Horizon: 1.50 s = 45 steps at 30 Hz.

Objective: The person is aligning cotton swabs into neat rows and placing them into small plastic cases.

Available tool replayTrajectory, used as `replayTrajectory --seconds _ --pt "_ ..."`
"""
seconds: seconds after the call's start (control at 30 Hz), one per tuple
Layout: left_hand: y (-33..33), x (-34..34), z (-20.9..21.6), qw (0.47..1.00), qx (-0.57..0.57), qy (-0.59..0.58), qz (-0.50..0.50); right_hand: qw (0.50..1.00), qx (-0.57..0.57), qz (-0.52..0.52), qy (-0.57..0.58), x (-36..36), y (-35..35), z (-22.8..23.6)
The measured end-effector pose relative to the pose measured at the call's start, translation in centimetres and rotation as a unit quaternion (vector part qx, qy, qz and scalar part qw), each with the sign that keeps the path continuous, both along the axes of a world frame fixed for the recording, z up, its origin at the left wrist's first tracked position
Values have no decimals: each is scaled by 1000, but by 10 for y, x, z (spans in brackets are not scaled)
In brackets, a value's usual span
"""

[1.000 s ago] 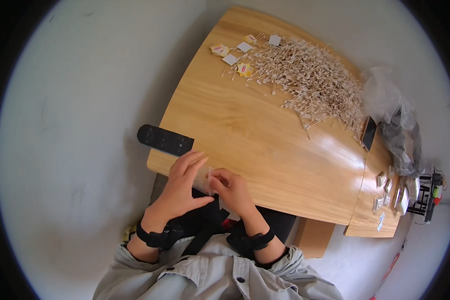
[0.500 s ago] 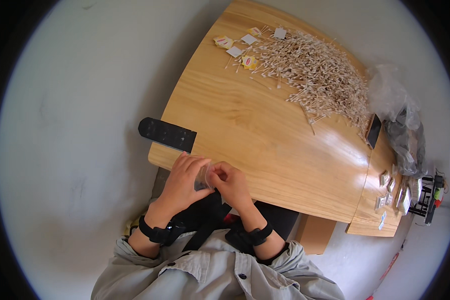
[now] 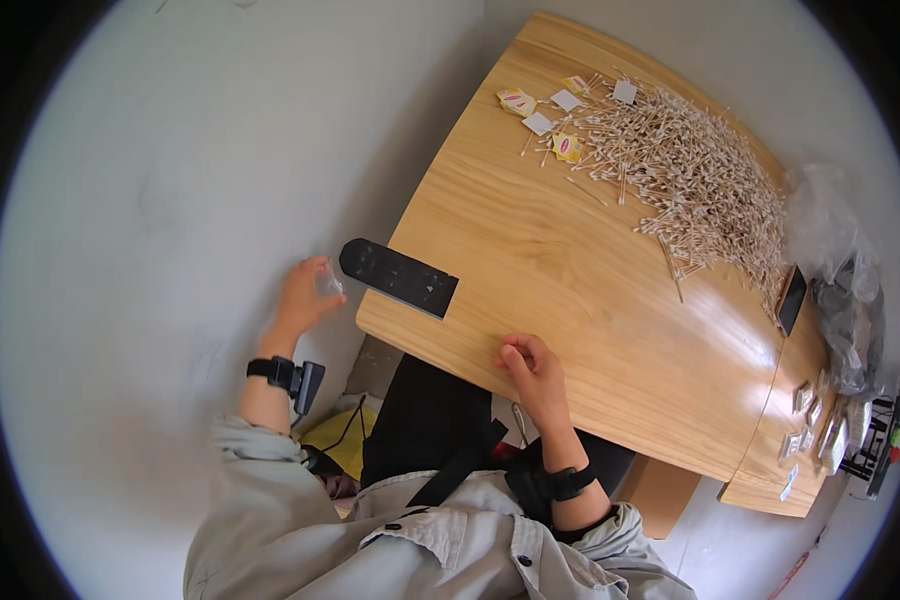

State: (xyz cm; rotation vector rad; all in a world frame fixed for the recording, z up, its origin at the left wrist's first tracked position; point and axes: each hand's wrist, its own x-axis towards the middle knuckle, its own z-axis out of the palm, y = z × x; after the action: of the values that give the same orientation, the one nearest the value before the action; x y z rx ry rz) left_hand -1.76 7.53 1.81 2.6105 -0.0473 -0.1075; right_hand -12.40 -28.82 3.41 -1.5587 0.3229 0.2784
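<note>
Clear plastic in the left hand, off the table's left end

My left hand (image 3: 303, 295) is out past the left edge of the pale wood-grain table (image 3: 530, 250), near the grey-white wall (image 3: 150, 250). Fingers and thumb curve around a small, clear, thin plastic piece (image 3: 333, 280), gripping it; its exact form is hard to read at this size. The plastic sits just left of a long, flat black strip with one rounded end (image 3: 398, 278), which juts over the table's left edge.

My right hand (image 3: 538, 378) is at the table's near edge, well apart from the left. Fingers curl inward, thumb close to the forefinger; I cannot tell whether the tips meet or pinch anything.

Far right on the table: a broad, loose heap of white-tipped cotton swabs (image 3: 695, 175). At its left fringe, yellow-and-white printed cards (image 3: 567, 148) and plain white square cards (image 3: 538, 123). Right of the heap, a dark, flat, phone-like slab (image 3: 792, 300), tilted, beside crumpled clear and grey plastic bags (image 3: 850, 320). Near right, small pale packets (image 3: 802, 398). Below the table's near side, a brown cardboard box (image 3: 658, 495).
</note>
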Motion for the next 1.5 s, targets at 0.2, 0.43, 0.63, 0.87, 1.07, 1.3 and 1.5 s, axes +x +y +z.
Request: replayTrajectory --seconds 0.2,0.43,0.63,0.87,1.07,1.3,1.5 --pt "-21 36 37 991 32 -2 -128 1000 4 -6 11 -1 -4 0" --pt "-49 50 69 960 124 -12 -250 1000 1 -6 -10 -3 -5 -6" --pt "-80 54 79 931 107 16 -349 999 -18 -3 -32 -3 1 -21" --pt "-114 32 77 923 185 -9 -337 954 -224 -96 -173 7 -41 -17" --pt "-143 -2 51 957 77 -50 -274 775 -503 -335 -186 59 -178 -29" --pt "-284 29 35 939 -39 -116 -321 768 -533 -254 -246 103 -209 -40" --pt "-355 95 -5 935 63 -172 -304 824 -451 -205 -273 76 -176 -30"
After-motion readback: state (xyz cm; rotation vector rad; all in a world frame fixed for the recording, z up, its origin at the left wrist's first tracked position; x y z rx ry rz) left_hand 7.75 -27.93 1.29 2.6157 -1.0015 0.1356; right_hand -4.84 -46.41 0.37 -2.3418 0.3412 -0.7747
